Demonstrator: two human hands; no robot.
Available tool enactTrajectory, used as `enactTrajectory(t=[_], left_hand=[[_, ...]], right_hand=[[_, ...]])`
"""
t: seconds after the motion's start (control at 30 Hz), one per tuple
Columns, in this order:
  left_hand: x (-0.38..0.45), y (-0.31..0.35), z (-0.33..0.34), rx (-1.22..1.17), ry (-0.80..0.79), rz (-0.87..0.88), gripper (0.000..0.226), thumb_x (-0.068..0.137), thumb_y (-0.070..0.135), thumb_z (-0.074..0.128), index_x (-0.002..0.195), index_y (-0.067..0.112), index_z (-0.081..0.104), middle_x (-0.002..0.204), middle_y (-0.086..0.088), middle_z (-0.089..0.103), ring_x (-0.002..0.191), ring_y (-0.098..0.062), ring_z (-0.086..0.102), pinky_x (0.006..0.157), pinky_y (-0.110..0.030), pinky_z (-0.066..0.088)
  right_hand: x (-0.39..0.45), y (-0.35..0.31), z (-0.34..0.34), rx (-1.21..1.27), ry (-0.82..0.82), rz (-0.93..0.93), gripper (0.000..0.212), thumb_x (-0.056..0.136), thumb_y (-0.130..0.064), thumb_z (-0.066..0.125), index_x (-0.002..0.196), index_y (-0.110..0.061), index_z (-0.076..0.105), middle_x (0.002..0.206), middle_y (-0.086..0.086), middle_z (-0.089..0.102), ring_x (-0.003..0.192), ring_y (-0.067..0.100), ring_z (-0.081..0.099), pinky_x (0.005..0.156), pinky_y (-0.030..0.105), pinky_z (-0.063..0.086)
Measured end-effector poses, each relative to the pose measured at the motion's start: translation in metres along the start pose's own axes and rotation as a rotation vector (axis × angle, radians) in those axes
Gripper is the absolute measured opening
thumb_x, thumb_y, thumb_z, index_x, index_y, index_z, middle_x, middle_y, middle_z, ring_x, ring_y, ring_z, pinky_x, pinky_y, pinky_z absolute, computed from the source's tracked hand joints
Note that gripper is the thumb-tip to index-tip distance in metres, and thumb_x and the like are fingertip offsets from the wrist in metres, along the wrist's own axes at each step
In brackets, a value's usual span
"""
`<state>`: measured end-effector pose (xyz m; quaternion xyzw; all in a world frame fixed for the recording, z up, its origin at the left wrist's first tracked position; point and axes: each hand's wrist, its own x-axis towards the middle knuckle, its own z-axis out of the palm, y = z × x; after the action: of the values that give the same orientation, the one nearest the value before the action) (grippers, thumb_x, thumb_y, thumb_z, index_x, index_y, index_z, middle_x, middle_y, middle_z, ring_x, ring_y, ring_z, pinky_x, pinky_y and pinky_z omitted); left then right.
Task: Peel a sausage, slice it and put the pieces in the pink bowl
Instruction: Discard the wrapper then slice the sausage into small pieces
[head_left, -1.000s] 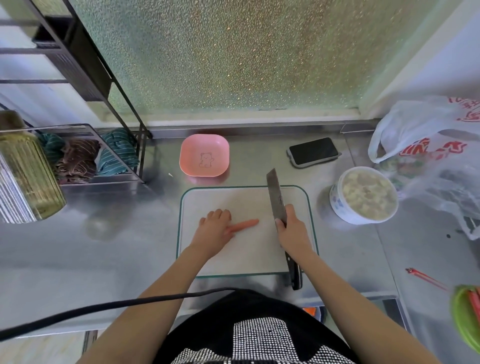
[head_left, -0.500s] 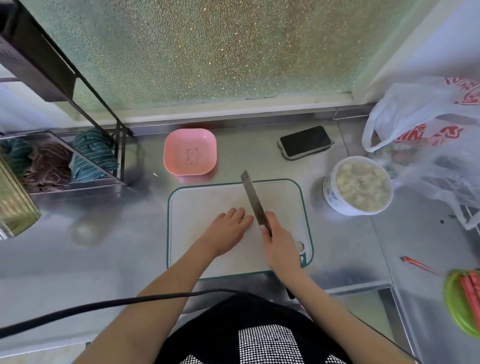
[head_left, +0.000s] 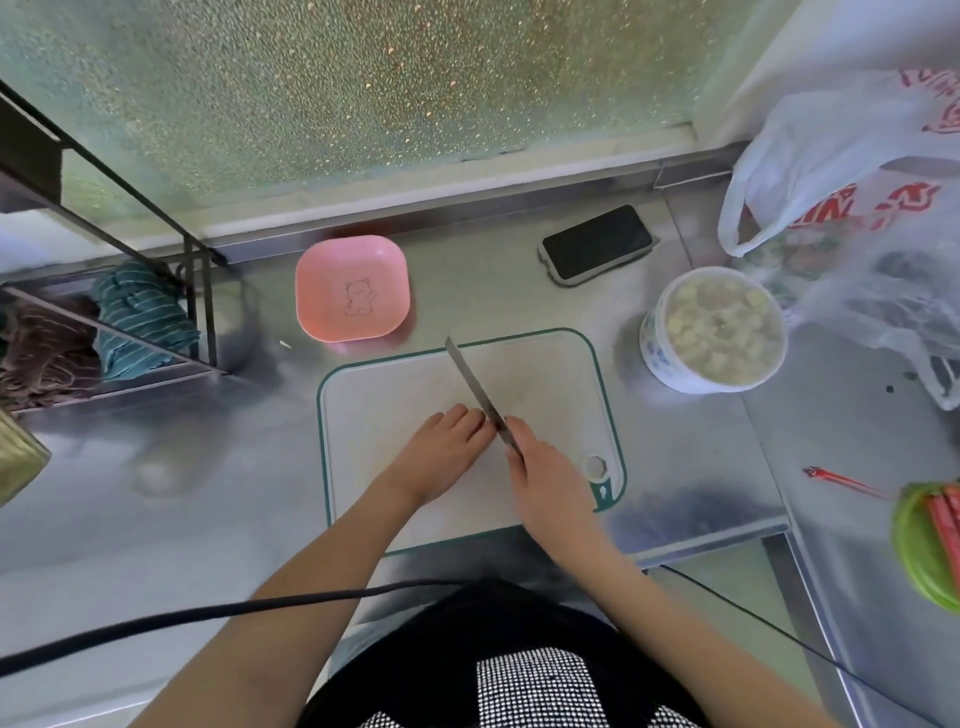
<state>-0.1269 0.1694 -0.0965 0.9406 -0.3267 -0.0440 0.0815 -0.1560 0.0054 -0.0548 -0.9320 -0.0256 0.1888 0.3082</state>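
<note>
Moved: knife now angled in against left hand; sausage now hidden.
Grip: right hand wraps knife; left flat on cutting board.
Room: bare board right of blade, pink bowl off far edge.

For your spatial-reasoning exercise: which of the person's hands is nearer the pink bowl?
Left. The left hand lies on the cutting board below the pink bowl; the right hand, gripping the knife, sits farther right.

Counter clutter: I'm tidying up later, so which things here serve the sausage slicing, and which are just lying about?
In use:
- cutting board
- knife, held by the right hand
- left hand, fingers down beside the blade; the sausage is hidden under it
- pink bowl, no slices in it yet

Lying about:
- phone
- white tub of food
- plastic bag
- folded cloths on the rack
</note>
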Motion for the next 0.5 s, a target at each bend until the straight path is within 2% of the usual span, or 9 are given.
enactTrajectory(t=[0.23, 0.3, 0.37, 0.43, 0.5], left_hand=[[-0.009, -0.003, 0.007, 0.012, 0.052, 0.051, 0.060, 0.065, 0.008, 0.078, 0.115, 0.003, 0.045, 0.098, -0.011, 0.058, 0.086, -0.029, 0.042, 0.060, -0.036, 0.052], [-0.010, -0.002, 0.010, -0.001, 0.067, 0.051, 0.063, 0.066, 0.007, 0.077, 0.118, 0.002, 0.043, 0.102, -0.011, 0.048, 0.086, -0.030, 0.041, 0.060, -0.037, 0.052], [-0.011, -0.001, 0.011, -0.009, 0.088, 0.055, 0.063, 0.068, 0.008, 0.074, 0.121, 0.002, 0.041, 0.104, -0.010, 0.040, 0.087, -0.030, 0.040, 0.061, -0.037, 0.052], [-0.011, 0.000, 0.012, -0.006, 0.100, 0.058, 0.057, 0.072, 0.009, 0.068, 0.122, 0.002, 0.040, 0.105, -0.011, 0.039, 0.087, -0.031, 0.040, 0.063, -0.038, 0.052], [-0.011, 0.001, 0.014, 0.012, 0.101, 0.058, 0.044, 0.080, 0.011, 0.052, 0.122, 0.002, 0.040, 0.104, -0.011, 0.039, 0.087, -0.031, 0.040, 0.064, -0.038, 0.053]], right_hand=[[-0.009, -0.006, 0.000, -0.180, -0.069, 0.010, 0.055, 0.101, -0.020, 0.034, 0.148, -0.036, 0.009, 0.101, 0.012, 0.060, 0.081, 0.030, 0.062, 0.072, 0.038, 0.048], [-0.010, -0.007, 0.003, -0.245, -0.035, 0.012, 0.063, 0.097, -0.017, 0.045, 0.147, -0.036, 0.012, 0.095, 0.010, 0.061, 0.071, 0.028, 0.063, 0.064, 0.034, 0.049], [-0.012, -0.009, 0.008, -0.337, 0.059, -0.029, 0.077, 0.083, -0.015, 0.067, 0.145, -0.032, 0.025, 0.076, 0.007, 0.062, 0.051, 0.022, 0.060, 0.047, 0.027, 0.045], [-0.012, -0.010, 0.012, -0.362, 0.036, -0.015, 0.087, 0.079, -0.012, 0.070, 0.144, -0.030, 0.017, 0.071, 0.004, 0.061, 0.048, 0.020, 0.059, 0.043, 0.025, 0.044], [-0.011, -0.007, 0.016, -0.340, 0.041, -0.002, 0.092, 0.071, -0.012, 0.077, 0.141, -0.029, 0.019, 0.065, 0.002, 0.060, 0.041, 0.018, 0.056, 0.038, 0.023, 0.042]])
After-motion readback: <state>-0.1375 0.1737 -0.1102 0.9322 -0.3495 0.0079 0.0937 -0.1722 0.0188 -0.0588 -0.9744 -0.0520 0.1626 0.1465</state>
